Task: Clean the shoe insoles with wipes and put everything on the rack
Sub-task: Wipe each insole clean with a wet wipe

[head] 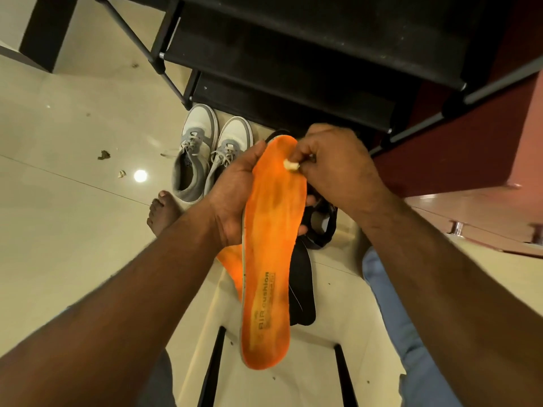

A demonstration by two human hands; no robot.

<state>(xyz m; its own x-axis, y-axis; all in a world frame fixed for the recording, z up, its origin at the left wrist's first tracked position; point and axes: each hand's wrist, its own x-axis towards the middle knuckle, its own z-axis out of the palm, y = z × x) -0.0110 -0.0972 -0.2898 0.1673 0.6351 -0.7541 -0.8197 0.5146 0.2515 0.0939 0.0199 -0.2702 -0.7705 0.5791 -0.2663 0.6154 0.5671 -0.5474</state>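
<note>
The right hand (332, 163) has its fingers (296, 155) curled tight, pinching a small crumpled wipe (291, 165) against the toe end of an orange insole (270, 254). The left hand (235, 195) grips that insole from beneath and along its left edge, thumb wrapped over near the toe, fingertips showing past the right edge. The insole is held in the air, toe end pointing away from the person, its upper face showing dark smudges and printed lettering near the heel.

Below it, a second orange insole (232, 265) lies on the floor, mostly hidden. Just beside that, to the right, dark insoles (302, 289) and a black sandal (320, 227) also lie on the floor. A pair of grey and white sneakers (202, 151) stands side by side on the pale floor (73, 230), close in front of the black shoe rack (293, 69). A bare foot (161, 212) rests near the sneakers' heels.
</note>
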